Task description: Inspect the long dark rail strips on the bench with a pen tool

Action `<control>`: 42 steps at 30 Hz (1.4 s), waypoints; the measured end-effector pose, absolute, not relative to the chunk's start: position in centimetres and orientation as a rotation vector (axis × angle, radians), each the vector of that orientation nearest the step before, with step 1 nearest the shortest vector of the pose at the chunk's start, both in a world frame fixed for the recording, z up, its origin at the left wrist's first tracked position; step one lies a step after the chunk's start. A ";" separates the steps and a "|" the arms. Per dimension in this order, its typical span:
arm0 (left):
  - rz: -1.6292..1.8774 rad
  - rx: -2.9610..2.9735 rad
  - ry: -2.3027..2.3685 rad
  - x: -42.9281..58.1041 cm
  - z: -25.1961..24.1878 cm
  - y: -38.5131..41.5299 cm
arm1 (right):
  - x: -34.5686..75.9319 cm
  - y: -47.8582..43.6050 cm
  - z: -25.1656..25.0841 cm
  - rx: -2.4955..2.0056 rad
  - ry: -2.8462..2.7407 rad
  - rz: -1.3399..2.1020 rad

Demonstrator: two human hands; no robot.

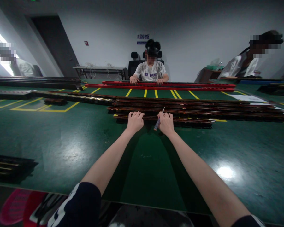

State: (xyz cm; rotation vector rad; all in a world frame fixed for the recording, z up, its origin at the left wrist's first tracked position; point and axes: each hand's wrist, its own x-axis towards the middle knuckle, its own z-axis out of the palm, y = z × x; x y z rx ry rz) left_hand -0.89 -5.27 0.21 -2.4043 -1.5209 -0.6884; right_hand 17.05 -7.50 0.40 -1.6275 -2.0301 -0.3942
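Observation:
My left hand has its fingers curled over the nearest long dark strip, which lies across the green table. On the same strip, to the right, rests my right hand. That hand is closed around a screwdriver with a clear purplish handle; its thin shaft points up and away from me. Just beyond both hands, several similar long strips with reddish-brown edges lie side by side. The undersides of my fingers are hidden.
Opposite me sits a person with both hands on long red bars. Other people are at the left and right. More dark bars lie at the far left, and a short dark stack at the near left. White papers lie at the right.

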 end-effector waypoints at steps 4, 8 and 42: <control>-0.688 -2.392 -1.547 -0.9 0.3 -5.3 | 17.1 -7.6 0.7 -1.680 -1.972 -0.396; -0.677 -2.390 -1.560 -0.9 0.4 -5.4 | 17.4 -7.7 0.6 -1.651 -1.966 -0.376; -0.683 -2.354 -1.590 -0.9 0.5 -5.4 | 17.6 -7.4 0.1 -1.510 -1.987 -0.391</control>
